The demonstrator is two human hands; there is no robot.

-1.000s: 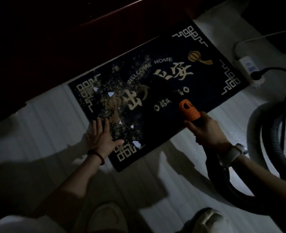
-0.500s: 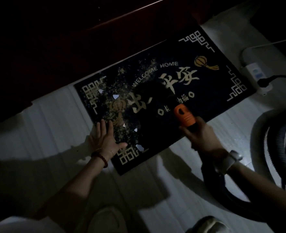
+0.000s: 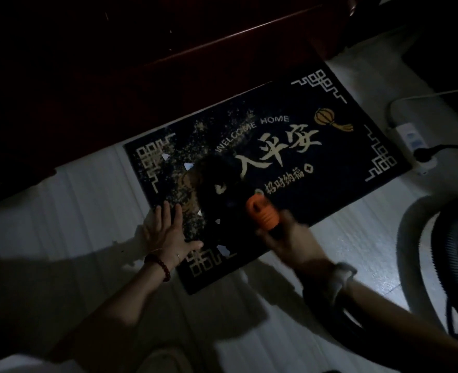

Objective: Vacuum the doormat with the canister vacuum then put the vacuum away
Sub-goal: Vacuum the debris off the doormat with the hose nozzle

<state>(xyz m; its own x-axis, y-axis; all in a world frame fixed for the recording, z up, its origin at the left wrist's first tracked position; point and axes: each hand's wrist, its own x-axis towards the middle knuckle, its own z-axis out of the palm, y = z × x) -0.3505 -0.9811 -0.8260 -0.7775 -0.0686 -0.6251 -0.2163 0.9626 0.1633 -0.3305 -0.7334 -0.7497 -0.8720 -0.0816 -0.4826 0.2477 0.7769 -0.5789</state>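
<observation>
A dark doormat (image 3: 338, 162) with gold lettering lies on the pale floor in front of a dark door. Pale crumbs and white scraps are strewn over its left part. My left hand (image 3: 168, 234) lies flat with spread fingers on the mat's near left corner. My right hand (image 3: 289, 238) grips the vacuum hose just behind its orange nozzle (image 3: 261, 214), which points at the mat's middle near the front edge. The black ribbed hose (image 3: 448, 265) loops off to the right. The canister itself is out of view.
A white power strip (image 3: 413, 142) with a black plug in it lies right of the mat, its cables running off right. The dark door and threshold (image 3: 222, 49) border the mat's far side. My shoes (image 3: 163, 359) show at the bottom edge.
The nozzle has moved left along the mat toward the crumbs, uncovering more of the gold lettering. My left hand has stayed pressed on the near left corner.
</observation>
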